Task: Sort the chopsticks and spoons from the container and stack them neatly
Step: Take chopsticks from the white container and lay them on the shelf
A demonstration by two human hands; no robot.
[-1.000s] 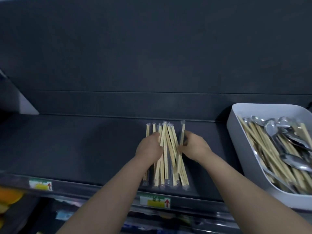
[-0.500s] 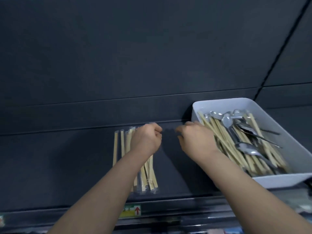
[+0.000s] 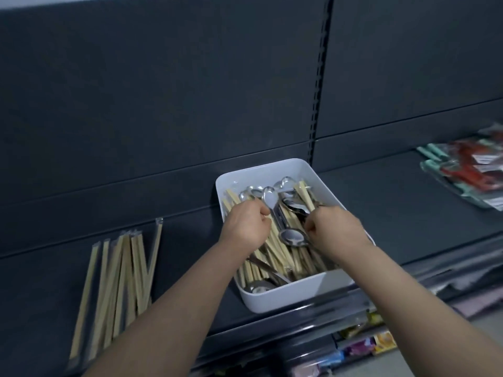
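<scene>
While rummaging the white container [image 3: 275,297] at shelf [image 3: 190,240] front edge, left hand [image 3: 245,227] clenched on chopsticks [image 3: 275,257], right hand [image 3: 336,231] curled, grasp unclear; light, stiff, slippery: pinch mid-length.

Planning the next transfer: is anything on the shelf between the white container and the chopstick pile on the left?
Nothing visible does. The shelf strip between the container and the chopstick pile holds no object; only the left forearm reaches across it.

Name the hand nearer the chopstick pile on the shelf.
Left. The left hand is in the container, right of the chopstick pile; the right hand is farther right.
</scene>
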